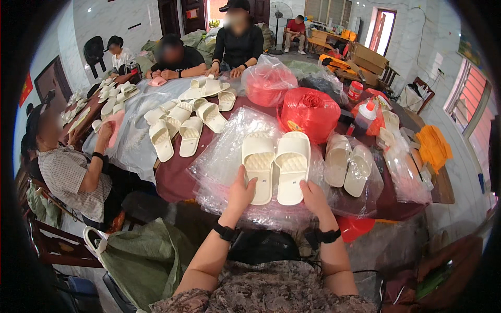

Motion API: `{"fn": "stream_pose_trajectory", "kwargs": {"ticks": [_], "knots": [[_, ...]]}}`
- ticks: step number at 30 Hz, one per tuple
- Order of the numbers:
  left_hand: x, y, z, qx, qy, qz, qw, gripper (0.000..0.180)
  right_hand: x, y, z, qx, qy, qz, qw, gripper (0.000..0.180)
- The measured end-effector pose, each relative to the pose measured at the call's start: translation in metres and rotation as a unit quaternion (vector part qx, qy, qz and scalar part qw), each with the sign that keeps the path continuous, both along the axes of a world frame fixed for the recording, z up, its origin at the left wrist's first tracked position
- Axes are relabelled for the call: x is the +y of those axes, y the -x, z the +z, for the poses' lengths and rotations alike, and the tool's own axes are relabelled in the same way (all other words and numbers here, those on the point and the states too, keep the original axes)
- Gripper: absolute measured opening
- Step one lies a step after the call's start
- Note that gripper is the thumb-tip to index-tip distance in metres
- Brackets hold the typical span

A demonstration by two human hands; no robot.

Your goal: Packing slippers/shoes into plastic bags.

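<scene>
Side by side in front of me are two cream slippers, the left slipper (pixel 260 164) and the right slipper (pixel 293 164), toes pointing away. My left hand (pixel 242 190) grips the left one by its outer heel edge, thumb on top of the sole. On the other side, my right hand (pixel 314 198) holds the right one the same way. Both slippers are over a stack of clear plastic bags (pixel 222 156) on the table. To the right lies another cream pair (pixel 348 163) inside a clear bag.
A pile of cream slippers (pixel 180 117) lies left of the bags. Beyond stand red plastic twine rolls (pixel 309 112) and a red-capped bottle (pixel 365 116). Co-workers sit at the left and far side; one holds a pink slipper (pixel 116 127). A green sack (pixel 148 258) stands at my lower left.
</scene>
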State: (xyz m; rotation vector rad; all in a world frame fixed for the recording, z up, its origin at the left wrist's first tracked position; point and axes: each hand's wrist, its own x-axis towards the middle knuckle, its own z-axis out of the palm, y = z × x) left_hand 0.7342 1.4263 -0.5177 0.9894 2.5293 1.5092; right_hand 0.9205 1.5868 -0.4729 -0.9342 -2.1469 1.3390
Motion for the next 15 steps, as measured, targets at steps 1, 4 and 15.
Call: {"fn": "stream_pose_trajectory", "kwargs": {"ticks": [1, 4, 15], "knots": [[0.0, 0.0, 0.0, -0.001, 0.001, -0.002, 1.0, 0.063, 0.001, 0.0, 0.004, -0.037, 0.05, 0.022, 0.998, 0.042], [0.001, 0.005, 0.001, -0.04, 0.004, -0.034, 0.999, 0.069, 0.007, 0.004, -0.002, -0.192, -0.285, 0.046, 0.938, 0.042], [-0.004, 0.003, 0.006, -0.108, -0.019, -0.055, 0.992, 0.075, 0.002, 0.061, 0.005, -0.094, -0.373, 0.014, 0.923, 0.054]]}}
